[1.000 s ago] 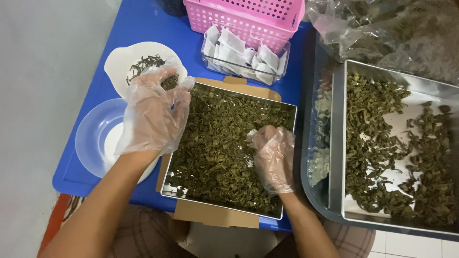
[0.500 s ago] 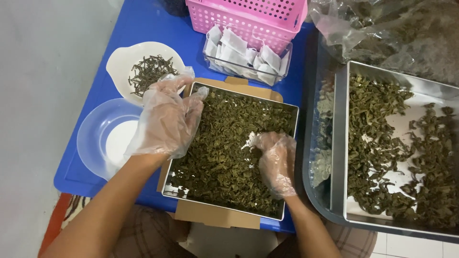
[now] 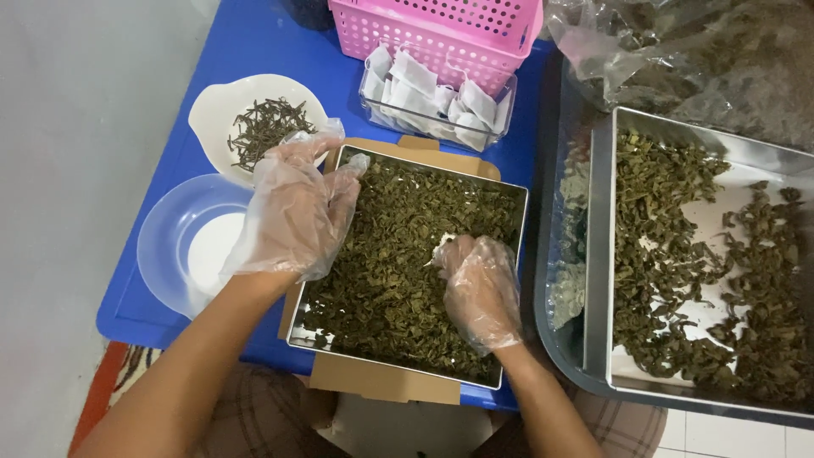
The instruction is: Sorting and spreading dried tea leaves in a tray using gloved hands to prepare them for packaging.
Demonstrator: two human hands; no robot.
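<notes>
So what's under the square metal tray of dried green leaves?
Brown cardboard pokes out beneath the square metal tray at its near and far edges, lying on the blue table. Whatever lies beneath its middle is covered.

Bowls point(image 3: 254, 127) left, basket point(image 3: 437, 34) ahead

A clear rectangular plastic box point(image 3: 437, 114) stands on the blue table just in front of a pink perforated basket, packed with small white paper sachets point(image 3: 414, 75) standing on edge. At the top right, a crumpled clear plastic bag point(image 3: 678, 51) holds dried green leaves. No labels, signs or screens show.
</notes>
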